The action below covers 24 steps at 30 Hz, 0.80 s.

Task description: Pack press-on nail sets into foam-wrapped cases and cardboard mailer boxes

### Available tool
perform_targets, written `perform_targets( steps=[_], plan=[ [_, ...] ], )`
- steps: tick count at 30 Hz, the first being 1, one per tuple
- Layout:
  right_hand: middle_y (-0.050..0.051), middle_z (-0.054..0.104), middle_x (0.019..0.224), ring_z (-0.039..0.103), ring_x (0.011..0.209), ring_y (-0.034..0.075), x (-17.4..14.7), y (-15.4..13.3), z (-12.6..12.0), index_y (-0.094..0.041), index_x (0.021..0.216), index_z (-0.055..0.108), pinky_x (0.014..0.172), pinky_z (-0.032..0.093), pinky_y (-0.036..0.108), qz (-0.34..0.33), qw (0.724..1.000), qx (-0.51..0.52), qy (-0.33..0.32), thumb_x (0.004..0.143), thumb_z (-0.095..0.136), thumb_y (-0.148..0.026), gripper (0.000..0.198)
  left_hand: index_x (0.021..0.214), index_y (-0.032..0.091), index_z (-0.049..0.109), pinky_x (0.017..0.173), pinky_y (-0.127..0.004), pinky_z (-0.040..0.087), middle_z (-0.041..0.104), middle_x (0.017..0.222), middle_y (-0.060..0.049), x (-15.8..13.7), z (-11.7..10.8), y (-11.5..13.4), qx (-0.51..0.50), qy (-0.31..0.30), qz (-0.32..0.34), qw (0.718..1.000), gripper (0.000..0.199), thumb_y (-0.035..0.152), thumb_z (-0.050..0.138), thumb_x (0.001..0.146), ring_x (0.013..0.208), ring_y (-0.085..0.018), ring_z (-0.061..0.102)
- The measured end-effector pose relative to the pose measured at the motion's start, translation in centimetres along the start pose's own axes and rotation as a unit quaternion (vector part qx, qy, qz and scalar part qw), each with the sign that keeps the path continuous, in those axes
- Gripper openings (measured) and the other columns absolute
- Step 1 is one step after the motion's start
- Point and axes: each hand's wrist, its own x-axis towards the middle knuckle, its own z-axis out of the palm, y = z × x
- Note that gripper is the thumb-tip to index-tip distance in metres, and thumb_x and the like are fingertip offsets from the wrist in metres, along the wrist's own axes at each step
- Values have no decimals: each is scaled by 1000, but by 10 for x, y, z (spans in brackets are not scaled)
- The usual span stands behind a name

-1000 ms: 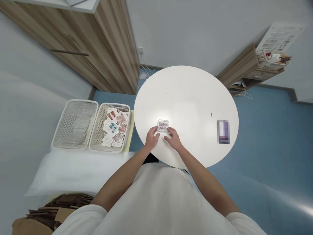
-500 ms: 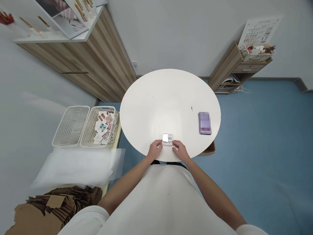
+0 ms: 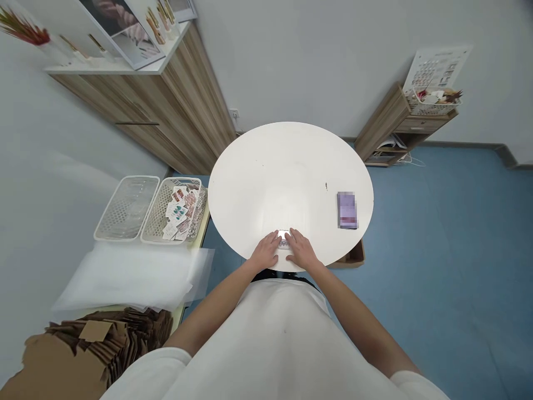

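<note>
Clear case (image 3: 284, 240) lies on white bench (image 3: 291, 178); L hand (image 3: 265, 252) & R hand (image 3: 303, 252) cover its sides w/ fingers; if they grasp it, cannot tell.

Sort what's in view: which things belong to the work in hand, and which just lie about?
In hand:
small clear case
left hand and right hand, at its sides
white table beneath

Apparently just lying about:
purple item
framed picture
stacked brown cardboard

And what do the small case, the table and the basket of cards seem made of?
Case: probably clear plastic, glossy; it throws a bright glare and shows shapes inside.
Table: perhaps white laminate, satin, given its soft reflection.
Basket: likely moulded white plastic, judging by the evenly holed walls.
</note>
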Motion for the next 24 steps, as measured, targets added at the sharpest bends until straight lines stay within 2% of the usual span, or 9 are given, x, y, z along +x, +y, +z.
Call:
perform_targets(
  steps=[3, 8, 11, 15, 20, 24],
  plan=[
    [13, 32, 134, 27, 124, 31, 13, 1, -3, -24, 128, 29, 92, 34, 48, -14, 999, -35, -21, 62, 69, -23, 77, 124, 15, 37, 99, -39, 28, 30, 137, -13, 4, -3, -3, 41, -30, 25, 998, 59, 13, 50, 66, 125, -26, 29],
    [13, 41, 126, 39, 115, 30, 18, 5, -5, -21, 124, 35, 91, 37, 47, -69, 993, -87, -32, 67, 64, -18, 64, 119, 16, 40, 95, -40, 31, 35, 134, -13, 9, -5, -3, 72, -34, 24, 996, 54, 16, 51, 66, 119, -26, 37],
    [13, 40, 128, 37, 117, 31, 18, 5, -2, -21, 122, 37, 94, 35, 47, -86, 989, -116, -29, 70, 58, -15, 56, 120, 17, 39, 93, -39, 30, 37, 132, -13, 12, -6, -3, 74, -34, 31, 996, 55, 18, 52, 66, 117, -27, 38],
    [15, 36, 132, 31, 123, 32, 19, 1, 4, -17, 123, 38, 96, 35, 44, -49, 987, -152, -20, 68, 54, -8, 58, 122, 18, 36, 93, -39, 30, 37, 132, -13, 14, -9, -4, 73, -38, 45, 996, 61, 22, 56, 65, 116, -27, 39],
    [16, 41, 127, 33, 122, 30, 18, -5, 1, -12, 122, 39, 99, 31, 45, -80, 987, -135, -33, 70, 49, -12, 52, 123, 20, 34, 97, -42, 22, 37, 132, -12, 7, -11, -7, 95, -25, 66, 993, 63, 24, 58, 65, 120, -28, 33],
    [15, 44, 125, 38, 120, 26, 11, -12, -2, -12, 125, 37, 95, 35, 44, -75, 991, -101, -54, 77, 43, -20, 49, 122, 20, 35, 96, -42, 22, 45, 125, -11, -2, -13, -10, 125, -9, 79, 989, 52, 16, 47, 72, 113, -25, 41]
  ],
)
